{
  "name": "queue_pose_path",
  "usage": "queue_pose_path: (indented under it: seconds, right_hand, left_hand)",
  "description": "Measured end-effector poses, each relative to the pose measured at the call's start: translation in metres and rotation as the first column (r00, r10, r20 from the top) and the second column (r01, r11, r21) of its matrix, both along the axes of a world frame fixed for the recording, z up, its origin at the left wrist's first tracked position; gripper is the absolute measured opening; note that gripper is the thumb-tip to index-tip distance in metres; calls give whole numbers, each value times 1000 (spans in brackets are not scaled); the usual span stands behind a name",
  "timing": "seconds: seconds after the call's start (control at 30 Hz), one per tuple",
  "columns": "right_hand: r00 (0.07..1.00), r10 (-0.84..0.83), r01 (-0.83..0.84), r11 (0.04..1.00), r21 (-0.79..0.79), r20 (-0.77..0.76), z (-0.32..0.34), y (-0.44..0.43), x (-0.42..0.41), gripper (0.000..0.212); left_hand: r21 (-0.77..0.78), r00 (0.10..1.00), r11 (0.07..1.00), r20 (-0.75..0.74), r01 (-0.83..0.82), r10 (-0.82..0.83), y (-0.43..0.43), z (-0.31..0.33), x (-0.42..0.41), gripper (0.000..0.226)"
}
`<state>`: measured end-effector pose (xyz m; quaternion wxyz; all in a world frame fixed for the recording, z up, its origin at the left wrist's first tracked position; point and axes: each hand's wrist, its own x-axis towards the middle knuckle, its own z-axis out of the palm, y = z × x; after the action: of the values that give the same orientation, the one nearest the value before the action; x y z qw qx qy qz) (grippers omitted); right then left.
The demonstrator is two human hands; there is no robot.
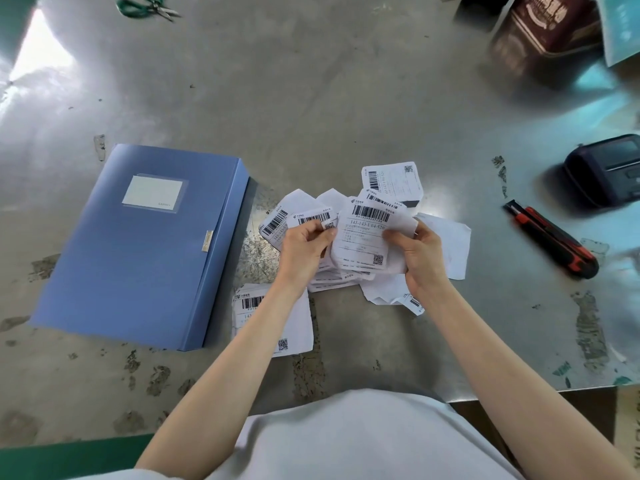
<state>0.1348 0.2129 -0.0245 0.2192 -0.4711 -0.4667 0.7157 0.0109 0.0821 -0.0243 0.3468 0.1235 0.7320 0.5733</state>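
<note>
**Two hands, one heap of printed labels**

Two hands work side by side above the middle of the surface point(311, 98), both holding paper. The right hand point(420, 254) curls its thumb and fingers round the right edge of the front label point(363, 237), a white slip with a barcode on top and a small square code at its lower corner. The left hand point(304, 247) pinches a smaller label point(317, 220) just beside it, and the two slips overlap between the hands.

Under and behind both hands spreads the heap of labels point(446, 244). Its sheets overlap too much to count, some printed side up and some blank. One single label point(391, 181) lies at the far edge of the heap. One short stack point(294, 327) sits nearer the person, partly under the left forearm.

Farther out there is one of each thing:
- One blue file box point(138, 244) lies closed, left of the heap.
- One red-and-black utility knife point(550, 242) lies to the right.
- One black printer point(606, 168) sits beyond the knife.
- One pair of green scissors point(149, 6) lies at the far left.
- One dark red tin point(550, 32) stands at the far right.
</note>
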Motion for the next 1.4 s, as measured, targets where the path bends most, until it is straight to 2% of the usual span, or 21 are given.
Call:
queue_pose_path:
  seconds: [0.17, 0.33, 0.53, 0.63, 0.73, 0.93, 1.13, 1.23, 1.37, 1.4]
  right_hand:
    - [997, -74, 74, 997, 34, 3, 2, 7, 4, 20]
    - [990, -135, 134, 991, -14, -33, 0, 14, 6, 27]
    - [989, -146, 141, 984, -105, -38, -2, 7, 3, 25]
    - [991, -132, 126, 980, -153, -34, -3, 0, -1, 23]
    - [988, -146, 135, 970, -204, -42, -2, -4, -3, 22]
    - [982, -180, 165, 961, -221, -49, 0, -3, -5, 20]
    - [980, -193, 175, 947, -270, -42, -1, -5, -6, 19]
    - [984, -173, 159, 961, -227, -46, -1, -4, -6, 20]
    - [981, -176, 159, 969, -188, -78, 0, 1, -2, 25]
    - [982, -171, 154, 971, -183, -84, 1, 2, -2, 25]
  left_hand:
    - [48, 986, 989, 95, -142, 137, -2, 3, -1, 7]
    - [73, 942, 950, 171, -305, 289, -7, 1, -7, 1]
    - [35, 905, 922, 209, -385, 370, -7, -1, -9, 17]
    - [84, 923, 938, 228, -335, 309, -6, 0, -4, 32]
    - [178, 960, 961, 223, -213, 172, -6, -1, 5, 48]
    - [161, 943, 976, 321, -144, 86, -7, -10, 18, 23]
    - [144, 916, 989, 395, 16, -72, -5, -12, 28, 20]
    - [107, 918, 991, 378, 85, -120, -5, -13, 26, 22]
    - [167, 928, 985, 359, 41, -99, -5, -9, 16, 12]
    - [186, 923, 982, 373, 20, -90, -5, -7, 13, 16]
